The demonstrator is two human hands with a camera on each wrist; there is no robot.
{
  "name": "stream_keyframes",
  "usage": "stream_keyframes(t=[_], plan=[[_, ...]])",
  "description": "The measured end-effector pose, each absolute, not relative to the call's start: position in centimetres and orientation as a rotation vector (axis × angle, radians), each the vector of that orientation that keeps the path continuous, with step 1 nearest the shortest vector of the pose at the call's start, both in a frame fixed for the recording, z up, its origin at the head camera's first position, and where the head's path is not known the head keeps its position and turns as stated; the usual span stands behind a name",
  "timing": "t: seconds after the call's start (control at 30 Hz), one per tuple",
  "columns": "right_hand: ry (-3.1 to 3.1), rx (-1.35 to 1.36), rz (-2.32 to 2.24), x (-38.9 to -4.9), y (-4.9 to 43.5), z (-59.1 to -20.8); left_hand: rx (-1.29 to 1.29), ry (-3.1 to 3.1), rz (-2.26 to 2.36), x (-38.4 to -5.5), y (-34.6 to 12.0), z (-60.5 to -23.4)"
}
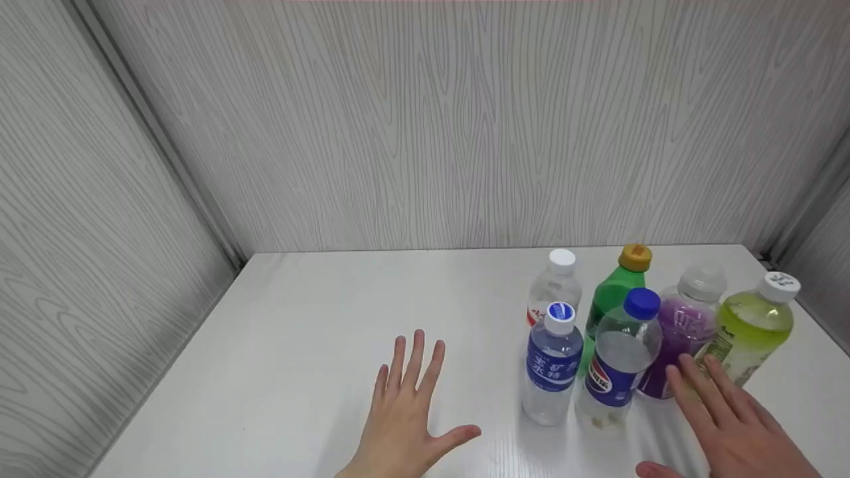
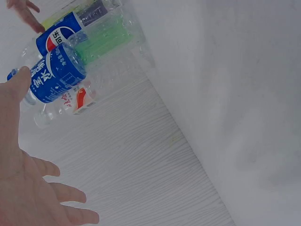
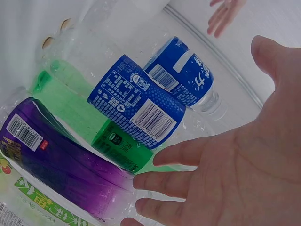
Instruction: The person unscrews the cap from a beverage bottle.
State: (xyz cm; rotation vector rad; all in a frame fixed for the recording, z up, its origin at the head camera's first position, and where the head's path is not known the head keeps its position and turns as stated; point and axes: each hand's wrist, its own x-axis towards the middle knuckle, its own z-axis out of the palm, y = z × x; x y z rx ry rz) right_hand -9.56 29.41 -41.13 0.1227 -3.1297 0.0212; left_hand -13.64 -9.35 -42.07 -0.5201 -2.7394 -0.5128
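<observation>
Because the bottles [image 1: 553, 365] are standing upright and close together at the right of the head view, I am judging that sound handling is calling for one bottle at a time, fingers wrapping the body from its outer side, any lift going straight up to spare the neighbours. The left hand [image 1: 402, 418], bottom centre, is holding nothing, its fingers spread and released; the right hand [image 1: 740, 425], lower right, is likewise grasping nothing, fingers extended before the purple bottle [image 1: 684, 325] and the yellow-green bottle [image 1: 757, 325], though whether it is touching either I cannot tell. I am counting two hands, one white table [image 1: 265, 372] and six bottles: those two, one orange-capped green bottle [image 1: 609, 292], one blue-capped bottle [image 1: 624, 358], one white-capped water bottle [image 1: 551, 372] and, behind it, one white-capped clear bottle [image 1: 554, 289].
</observation>
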Motion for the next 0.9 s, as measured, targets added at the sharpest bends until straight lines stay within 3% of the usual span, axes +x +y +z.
stream_keyframes(t=[0.43,0.9], plan=[[-2.941,0.167,0.129,-8.2,27.8,-38.6,-0.553,-2.800,-0.723,-13.5,-8.6,-41.4],[-2.647,0.430,0.306,-7.7,23.7,-36.7,-0.652,-2.684,-0.865,-13.8,-6.7,-42.1]])
